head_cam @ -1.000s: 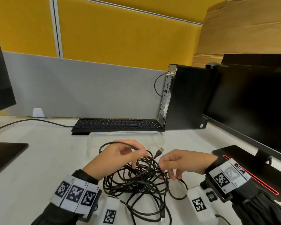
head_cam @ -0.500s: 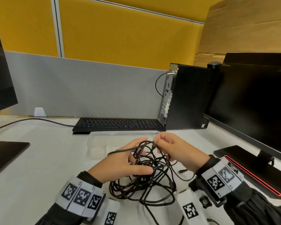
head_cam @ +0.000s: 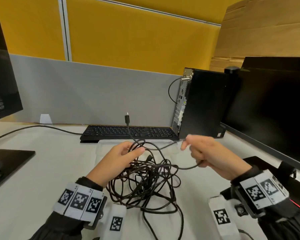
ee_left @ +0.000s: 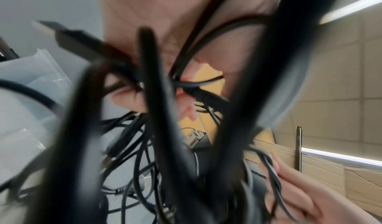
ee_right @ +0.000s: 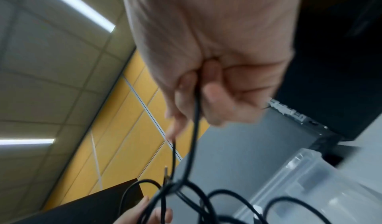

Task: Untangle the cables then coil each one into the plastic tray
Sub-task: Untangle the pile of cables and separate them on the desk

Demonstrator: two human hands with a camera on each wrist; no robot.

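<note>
Black cable tangle sits on the white desk, between the two wrists and just short of the clear plastic tray, which lies in front of the keyboard; nothing coiled in the tray yet, so untangling is the step in hand. Left hand is on the tangle's upper left edge, fingers curled round a bunch of loops and pinching them against the thumb; left wrist view confirms fingertips closed on strands, though blur hides how many. One loose end rises from that hand, its plug standing up above the keyboard. Right hand is off to the right of the heap, clenched on a single cable: right wrist view shows the strand running down out of the closed fist, and a second thin line leaving by the index finger; whether that is the same cable doubled back, cannot tell. From the fist the strand runs leftward, roughly level, back into the heap, so its long axis lies across the desk from hand to hand. Judgement: next move turns on that line; right hand is placed to draw rightward, away from the heap, while left anchors the mass. Risk: pulling against crossed loops may tighten a knot rather than free the cable. Tower PC and monitor crowd the right side, limiting room to pull
</note>
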